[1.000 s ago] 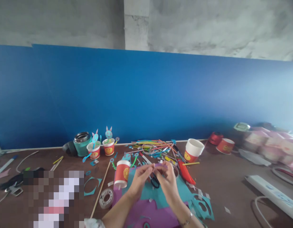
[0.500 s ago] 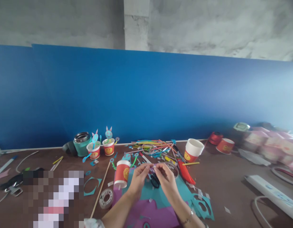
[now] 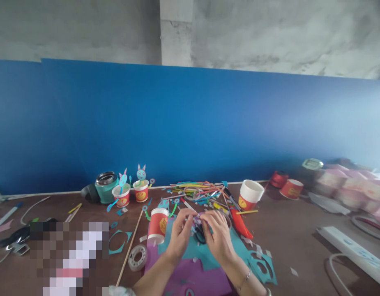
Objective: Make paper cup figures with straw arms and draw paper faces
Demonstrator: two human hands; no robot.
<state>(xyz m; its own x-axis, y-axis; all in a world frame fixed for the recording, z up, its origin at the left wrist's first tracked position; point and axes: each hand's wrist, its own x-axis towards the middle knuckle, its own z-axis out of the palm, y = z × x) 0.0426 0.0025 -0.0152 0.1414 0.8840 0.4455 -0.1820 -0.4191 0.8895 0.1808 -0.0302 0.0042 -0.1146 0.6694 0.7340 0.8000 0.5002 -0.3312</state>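
My left hand (image 3: pixel 181 232) and my right hand (image 3: pixel 217 232) meet fingertip to fingertip above the teal paper (image 3: pixel 194 253). Between the pinched fingers is a small purple piece (image 3: pixel 199 218), mostly covered, its kind too small to make out. Just below it, black-handled scissors (image 3: pixel 200 235) lie partly hidden by the fingers. A red and white paper cup (image 3: pixel 159 226) stands upside down left of my left hand, with green arms and a teal paper face behind it. Purple paper (image 3: pixel 190 277) lies under the teal sheet.
Clear tape (image 3: pixel 137 257) and a wooden stick (image 3: pixel 130 248) lie left. Two cups with rabbit figures (image 3: pixel 141 191) stand at the back beside a teal flask (image 3: pixel 106 189). Coloured sticks (image 3: pixel 196 189) are heaped behind the hands. Right are stacked cups (image 3: pixel 250 195) and a power strip (image 3: pixel 356 250).
The fingers of my right hand have spread and turned further over the purple piece. My left fingers have shifted slightly and curl more. Things on the table have stayed put.
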